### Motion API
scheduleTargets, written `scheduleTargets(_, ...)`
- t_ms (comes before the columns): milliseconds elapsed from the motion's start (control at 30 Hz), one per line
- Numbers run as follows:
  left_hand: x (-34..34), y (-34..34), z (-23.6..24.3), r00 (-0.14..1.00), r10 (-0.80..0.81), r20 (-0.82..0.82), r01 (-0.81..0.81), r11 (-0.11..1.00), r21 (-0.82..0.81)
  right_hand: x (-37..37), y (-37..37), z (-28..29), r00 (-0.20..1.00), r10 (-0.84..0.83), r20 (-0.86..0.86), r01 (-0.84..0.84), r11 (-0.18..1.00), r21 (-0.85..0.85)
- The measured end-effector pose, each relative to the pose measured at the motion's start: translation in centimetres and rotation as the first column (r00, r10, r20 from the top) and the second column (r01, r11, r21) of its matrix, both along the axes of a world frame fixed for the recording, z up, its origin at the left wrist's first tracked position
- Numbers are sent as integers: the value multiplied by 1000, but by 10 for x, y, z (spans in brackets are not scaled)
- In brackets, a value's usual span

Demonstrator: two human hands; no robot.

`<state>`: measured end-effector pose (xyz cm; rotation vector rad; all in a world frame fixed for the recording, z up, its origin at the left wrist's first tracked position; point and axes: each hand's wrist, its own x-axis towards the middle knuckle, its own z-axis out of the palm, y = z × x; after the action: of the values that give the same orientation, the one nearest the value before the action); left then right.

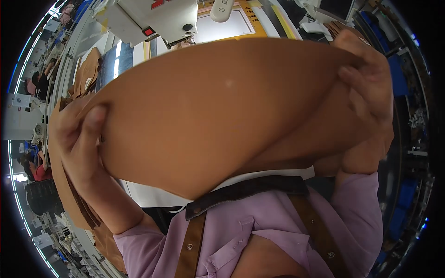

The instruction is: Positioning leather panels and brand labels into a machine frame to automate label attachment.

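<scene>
A wide, smooth brown fabric panel (199, 106) spans most of the view, raised in front of my chest and bowed upward between my hands. Its lower edge folds over toward the right. My left hand (81, 132) grips the left end, thumb on top, with more brown material hanging beside the wrist. At the upper right, my right hand (371, 81) pinches the other end between thumb and fingers. Behind the panel stands a white sewing machine (148, 21); its needle area is partly visible above the panel's upper edge. The panel hides most of the work surface.
Brown fabric pieces (87, 72) lie in a heap at the far left. Past the panel are a yellow-framed template (257, 23), a white remote-like object (222, 10) and a dark screen (337, 7). Other people (41, 171) sit at workstations along the left.
</scene>
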<state>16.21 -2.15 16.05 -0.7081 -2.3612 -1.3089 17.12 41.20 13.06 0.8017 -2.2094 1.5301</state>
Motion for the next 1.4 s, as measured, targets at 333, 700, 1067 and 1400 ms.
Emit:
scheduleTargets(333, -129, 31, -150, 793, 136, 594, -114, 991, -75, -118, 20, -136, 872, -342, 350, 185, 892, 412)
scheduleTargets(700, -203, 39, -169, 850, 425, 313, -222, 826, -518, -175, 28, -139, 863, -469, 187, 288, 761, 582)
scheduleTargets(1067, -315, 31, -194, 927, 375, -7, -343, 840, -422, -331, 13, -131, 785, -617, 52, 319, 475, 820)
scheduleTargets(1400, -304, 27, -184, 947, 321, -25, -304, 866, -397, -361, 10, -126, 769, -620, -153, 626, 683, 378)
